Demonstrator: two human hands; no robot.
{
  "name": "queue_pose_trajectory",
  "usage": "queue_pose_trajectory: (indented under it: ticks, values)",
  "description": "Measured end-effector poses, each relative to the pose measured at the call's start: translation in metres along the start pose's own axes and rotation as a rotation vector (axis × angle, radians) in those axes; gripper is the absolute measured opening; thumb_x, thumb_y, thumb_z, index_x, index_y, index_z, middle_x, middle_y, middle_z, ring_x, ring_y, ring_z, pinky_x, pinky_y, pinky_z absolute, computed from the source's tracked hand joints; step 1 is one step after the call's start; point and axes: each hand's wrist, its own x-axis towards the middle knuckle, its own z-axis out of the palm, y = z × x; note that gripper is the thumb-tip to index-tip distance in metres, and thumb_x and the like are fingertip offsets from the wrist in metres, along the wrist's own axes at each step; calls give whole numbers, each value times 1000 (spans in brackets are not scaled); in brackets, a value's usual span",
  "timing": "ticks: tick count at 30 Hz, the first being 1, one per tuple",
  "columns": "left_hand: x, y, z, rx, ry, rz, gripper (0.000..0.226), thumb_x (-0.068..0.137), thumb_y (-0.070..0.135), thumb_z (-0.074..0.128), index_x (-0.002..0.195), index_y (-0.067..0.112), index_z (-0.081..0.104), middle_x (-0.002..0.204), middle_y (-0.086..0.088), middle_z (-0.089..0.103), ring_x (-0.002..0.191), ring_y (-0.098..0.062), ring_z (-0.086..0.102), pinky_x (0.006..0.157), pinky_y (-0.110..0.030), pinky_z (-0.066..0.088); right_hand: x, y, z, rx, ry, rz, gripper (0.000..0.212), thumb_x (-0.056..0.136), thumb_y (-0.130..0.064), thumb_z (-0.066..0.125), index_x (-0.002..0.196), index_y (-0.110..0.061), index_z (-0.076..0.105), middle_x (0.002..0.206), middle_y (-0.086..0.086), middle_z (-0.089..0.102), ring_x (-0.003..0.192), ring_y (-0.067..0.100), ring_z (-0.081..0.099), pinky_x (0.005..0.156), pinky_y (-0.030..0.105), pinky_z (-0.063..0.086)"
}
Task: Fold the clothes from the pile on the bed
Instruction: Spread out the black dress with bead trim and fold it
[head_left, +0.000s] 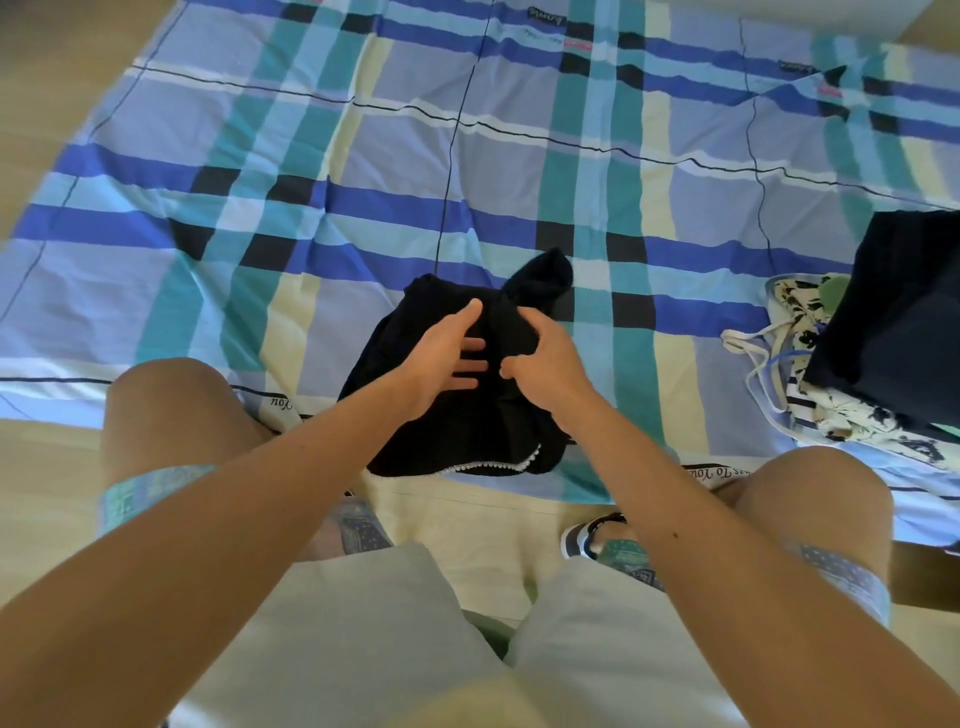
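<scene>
A crumpled black garment (415, 415) with a white dotted trim along its near hem lies on the plaid bed sheet (363, 182) just in front of my knees. My left hand (449, 358) lies flat on its middle with straight fingers pointing right. My right hand (540, 358) has its fingers curled into the black cloth beside the left hand, pinching a fold. A loose black flap sticks up behind both hands.
At the right edge sits the pile: a dark navy garment (898, 322) on top of a white floral piece (810, 332) with white straps and a striped item. My bare knees rest on the bed's near edge. A striped slipper (587, 535) shows below.
</scene>
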Motion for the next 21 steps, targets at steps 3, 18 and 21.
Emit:
queue_pose_trajectory:
  ticks: [3,18,21]
  values:
    - [0,8,-30,-107,5,-4,50,91,63,55,120,24,65,113,-5,72,102,-26,71,91,-44,57,7,-29,34,-81,-145,-126,75,74,-2,69,143,-24,49,131,3,61,117,20,59,96,39,53]
    - [21,-4,-46,982,593,500,67,80,38,73,134,17,41,136,-9,45,125,-30,46,99,-44,46,0,23,50,-201,28,-58,46,90,-12,67,133,-20,55,138,-3,42,125,10,44,107,24,36]
    - [31,11,-23,1418,382,1015,55,84,23,58,138,23,44,152,-6,36,142,-29,30,109,-45,34,4,24,43,-332,-80,-78,54,88,-11,67,139,-17,50,151,1,34,136,17,38,111,28,32]
